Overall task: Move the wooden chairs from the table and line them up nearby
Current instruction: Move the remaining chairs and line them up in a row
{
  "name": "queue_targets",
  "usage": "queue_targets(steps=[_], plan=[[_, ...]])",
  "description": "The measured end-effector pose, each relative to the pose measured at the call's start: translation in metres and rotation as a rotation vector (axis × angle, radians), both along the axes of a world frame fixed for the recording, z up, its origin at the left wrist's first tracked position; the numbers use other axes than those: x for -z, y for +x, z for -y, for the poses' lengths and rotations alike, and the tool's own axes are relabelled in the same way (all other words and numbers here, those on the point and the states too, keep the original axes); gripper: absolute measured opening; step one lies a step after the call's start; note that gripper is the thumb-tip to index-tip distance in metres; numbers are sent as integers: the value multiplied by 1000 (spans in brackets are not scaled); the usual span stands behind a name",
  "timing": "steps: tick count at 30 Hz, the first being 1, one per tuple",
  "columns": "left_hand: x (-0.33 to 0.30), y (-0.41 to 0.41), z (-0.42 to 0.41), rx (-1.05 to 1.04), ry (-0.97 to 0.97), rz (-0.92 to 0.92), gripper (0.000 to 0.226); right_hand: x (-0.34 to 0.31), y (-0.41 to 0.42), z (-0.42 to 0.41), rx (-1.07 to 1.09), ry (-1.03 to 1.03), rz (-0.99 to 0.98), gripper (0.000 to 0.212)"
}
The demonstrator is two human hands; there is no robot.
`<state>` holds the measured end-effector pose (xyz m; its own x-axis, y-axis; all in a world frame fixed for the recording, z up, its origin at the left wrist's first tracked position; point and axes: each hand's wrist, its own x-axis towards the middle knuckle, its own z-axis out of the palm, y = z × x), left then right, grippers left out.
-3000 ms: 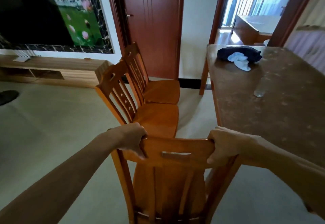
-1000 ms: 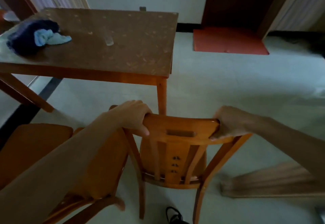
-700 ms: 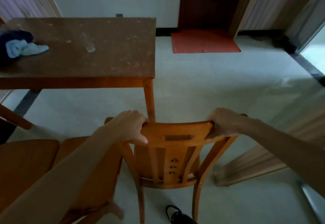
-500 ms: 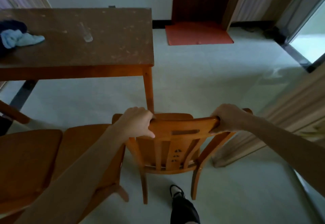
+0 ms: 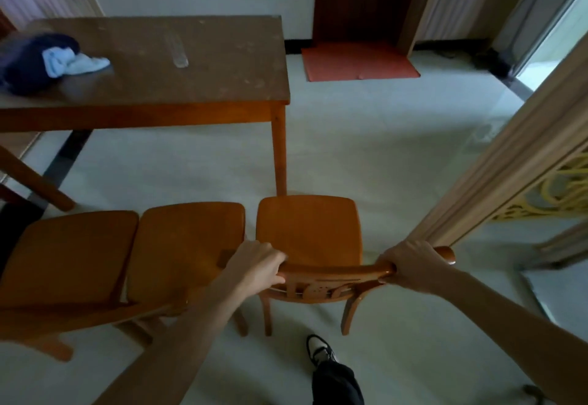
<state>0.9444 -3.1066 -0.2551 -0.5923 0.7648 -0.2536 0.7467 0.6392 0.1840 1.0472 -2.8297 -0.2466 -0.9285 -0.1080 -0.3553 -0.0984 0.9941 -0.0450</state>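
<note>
Both hands grip the curved top rail of an orange-brown wooden chair (image 5: 308, 229): the left hand (image 5: 256, 266) is wrapped over the rail's left end, the right hand (image 5: 410, 266) is curled round its right end, fingers closed on the wood. Holding the two ends probably gives the person control of the chair's heading while squaring it up. Taking the brown speckled wooden table (image 5: 152, 99) as landmark, this chair stands on the pale floor just in front of the table's near right leg, seat facing the table and backrest toward the person, so it lies directly under and ahead of the hands. Two matching wooden chairs, the middle chair (image 5: 187, 245) and the far-left chair (image 5: 66, 252), sit beside it in front of the table's long edge, seats nearly touching, which suggests the row is being closed up.
</note>
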Motion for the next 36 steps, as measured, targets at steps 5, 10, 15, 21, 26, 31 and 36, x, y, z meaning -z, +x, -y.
queue_targets(steps=[5, 10, 15, 21, 26, 31, 36], plan=[[20, 23, 17, -19, -26, -16, 24, 16, 19, 16, -51, 3, 5, 21], [29, 36, 23, -53, -24, -43, 24, 24, 25, 21, -52, -21, -6, 22], [29, 38, 27, -60, -22, -40, 25, 29, 27, 25, -55, -7, -4, 23], [30, 34, 38, -65, -47, -33, 32, 33, 29, 36, -65, -4, 7, 23], [32, 34, 48, -59, -69, 1, 36, 33, 29, 46, -77, -15, -2, 25], [29, 34, 54, -52, -33, -15, 37, 33, 31, 52, -49, -12, -21, 23], [30, 39, 56, -87, 2, -40, 36, 30, 34, 58, 11, 7, -26, 15]])
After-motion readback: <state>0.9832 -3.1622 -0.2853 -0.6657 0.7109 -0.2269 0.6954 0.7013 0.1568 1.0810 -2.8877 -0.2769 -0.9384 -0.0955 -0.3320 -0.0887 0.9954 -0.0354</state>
